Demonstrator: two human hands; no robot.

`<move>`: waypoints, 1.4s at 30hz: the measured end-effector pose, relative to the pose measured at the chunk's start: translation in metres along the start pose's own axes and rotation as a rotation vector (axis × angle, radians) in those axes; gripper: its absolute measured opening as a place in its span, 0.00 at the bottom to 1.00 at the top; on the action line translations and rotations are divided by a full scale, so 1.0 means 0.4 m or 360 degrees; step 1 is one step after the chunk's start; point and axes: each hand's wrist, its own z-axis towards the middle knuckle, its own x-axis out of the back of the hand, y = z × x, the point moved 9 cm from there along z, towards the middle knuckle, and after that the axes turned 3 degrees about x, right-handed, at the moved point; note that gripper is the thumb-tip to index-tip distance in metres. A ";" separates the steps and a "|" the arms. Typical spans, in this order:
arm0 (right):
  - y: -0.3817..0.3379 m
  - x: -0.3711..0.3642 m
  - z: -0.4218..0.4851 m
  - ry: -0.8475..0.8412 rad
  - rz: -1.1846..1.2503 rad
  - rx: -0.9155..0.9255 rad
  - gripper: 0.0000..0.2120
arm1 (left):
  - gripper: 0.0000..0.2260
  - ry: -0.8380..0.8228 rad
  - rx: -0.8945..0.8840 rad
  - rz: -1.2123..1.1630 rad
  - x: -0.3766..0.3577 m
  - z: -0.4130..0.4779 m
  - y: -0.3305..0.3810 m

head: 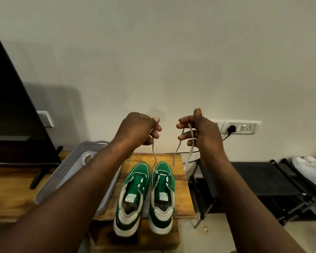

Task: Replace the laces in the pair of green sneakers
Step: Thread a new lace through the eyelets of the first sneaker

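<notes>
Two green sneakers with cream heels stand side by side on a wooden table, heels toward me. The left sneaker has no lace in its eyelets. The right sneaker has a pale grey lace threaded through its eyelets near the toe. Both lace ends rise up from the shoe. My left hand pinches one end, raised above the shoes. My right hand holds the other end, which loops over its fingers and hangs down.
A grey perforated plastic basket with a pale lace inside lies left of the shoes, partly under my left arm. A dark TV stands at far left. A black shoe rack with white shoes is at right. A wall socket holds a black plug.
</notes>
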 end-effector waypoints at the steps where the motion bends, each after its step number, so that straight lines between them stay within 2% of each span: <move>1: 0.034 0.003 -0.011 0.0012 -0.0023 -0.0042 0.25 | 0.14 0.0011 0.0020 0.0133 0.003 0.000 -0.035; 7: 0.321 -0.011 -0.068 -0.0014 -0.0280 -0.0330 0.09 | 0.05 -0.0115 0.0022 0.1064 -0.050 0.025 -0.278; 11: 0.488 -0.022 -0.085 -0.0028 -0.0430 -0.0432 0.04 | 0.10 -0.0101 -0.0034 0.1871 -0.110 0.052 -0.411; 14: 0.590 -0.014 -0.084 -0.0022 -0.0588 -0.0471 0.02 | 0.14 -0.0179 -0.0208 0.1941 -0.178 0.097 -0.482; 16: 0.636 -0.013 -0.082 -0.0075 -0.0742 -0.0493 0.06 | 0.16 -0.0225 -0.0241 0.1895 -0.216 0.135 -0.519; 19: 0.666 -0.020 -0.070 -0.0187 -0.0944 -0.0507 0.15 | 0.13 -0.0265 -0.0188 0.1934 -0.258 0.198 -0.561; 22: 0.675 -0.019 -0.054 -0.0224 -0.1070 -0.0505 0.21 | 0.17 -0.0356 -0.0076 0.1972 -0.287 0.235 -0.599; 26: 0.683 -0.020 -0.053 -0.0252 -0.1171 -0.0515 0.24 | 0.15 -0.0338 0.0007 0.1799 -0.299 0.253 -0.608; 31: 0.676 -0.032 -0.054 -0.0294 -0.1323 -0.0497 0.29 | 0.06 -0.0364 0.0288 0.1184 -0.293 0.269 -0.623; 32: 0.673 -0.030 -0.053 -0.0295 -0.1345 -0.0499 0.30 | 0.04 -0.0392 0.0408 0.0911 -0.289 0.268 -0.633; 35: 0.669 -0.019 -0.054 -0.0276 -0.1367 -0.0518 0.30 | 0.08 -0.0511 0.0783 -0.0198 -0.282 0.255 -0.653; 37: 0.672 -0.014 -0.054 -0.0261 -0.1331 -0.0534 0.30 | 0.09 -0.0561 0.0860 -0.0688 -0.275 0.254 -0.644; 38: 0.672 -0.012 -0.054 -0.0255 -0.1316 -0.0538 0.29 | 0.10 -0.0568 0.0846 -0.0810 -0.274 0.255 -0.636; 40: 0.681 -0.009 -0.054 -0.0239 -0.1263 -0.0561 0.28 | 0.10 -0.0542 0.0796 -0.0721 -0.274 0.251 -0.625; 42: 0.691 0.000 -0.053 -0.0188 -0.1124 -0.0602 0.25 | 0.06 -0.0426 0.0583 -0.0069 -0.258 0.257 -0.612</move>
